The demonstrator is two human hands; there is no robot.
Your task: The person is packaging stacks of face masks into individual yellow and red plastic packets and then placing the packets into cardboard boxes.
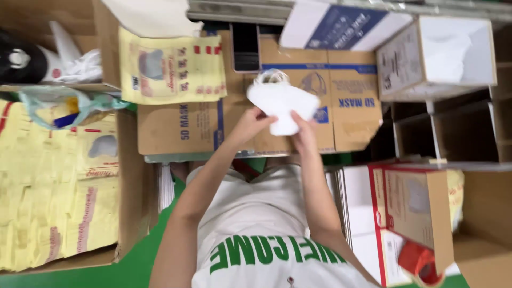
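Observation:
A white folded face mask [281, 101] with looped ear straps is held up in front of me over a flattened brown cardboard box [298, 133]. My left hand [249, 124] pinches its lower left edge. My right hand [304, 133] grips its lower right part. Both forearms reach up from my white shirt with green lettering.
Stacks of yellow printed packets [53, 186] fill a carton on the left, and one yellow packet [170, 69] lies at the top. A dark phone [246, 47] rests on the cardboard. White boxes [434, 56] stand at the top right, red-trimmed cartons [410, 213] at the lower right. Green floor below.

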